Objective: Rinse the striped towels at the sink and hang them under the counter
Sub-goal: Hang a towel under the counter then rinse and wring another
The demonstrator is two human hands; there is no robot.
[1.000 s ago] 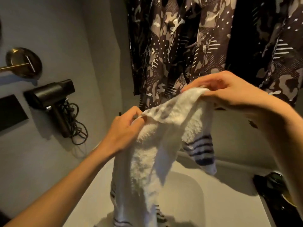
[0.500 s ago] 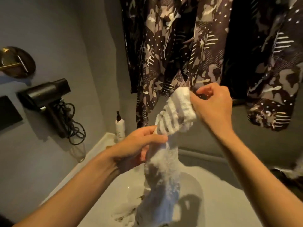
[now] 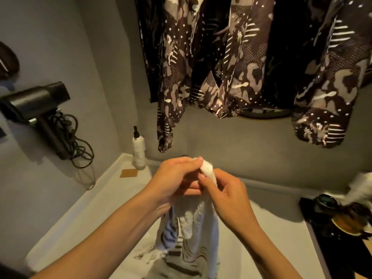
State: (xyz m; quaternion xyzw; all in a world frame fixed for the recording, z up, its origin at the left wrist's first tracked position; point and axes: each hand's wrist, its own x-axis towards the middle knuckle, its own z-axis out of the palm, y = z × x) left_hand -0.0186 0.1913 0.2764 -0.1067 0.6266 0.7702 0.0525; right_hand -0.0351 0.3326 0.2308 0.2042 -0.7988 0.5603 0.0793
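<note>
A white towel with dark stripes [image 3: 192, 226] hangs bunched from both my hands over the white counter [image 3: 94, 214]. My left hand [image 3: 177, 178] grips its top end from the left. Close beside it, my right hand [image 3: 225, 196] pinches the same end, and a small white tip of towel shows between the two hands. The towel's striped lower part rests crumpled on the counter near the bottom edge of the view. The sink basin is hidden behind the towel and my arms.
Camouflage-patterned garments [image 3: 221, 63] hang from above against the back wall. A black hair dryer [image 3: 38, 109] with a coiled cord is mounted on the left wall. A white bottle [image 3: 138, 152] stands in the back left corner by a small tan card [image 3: 128, 173]. Dark items [image 3: 342, 218] sit at the right.
Both hands have come down and together, from chest height to just above the counter. The towel went from spread wide to gathered into a narrow bunch. The view has tilted down.
</note>
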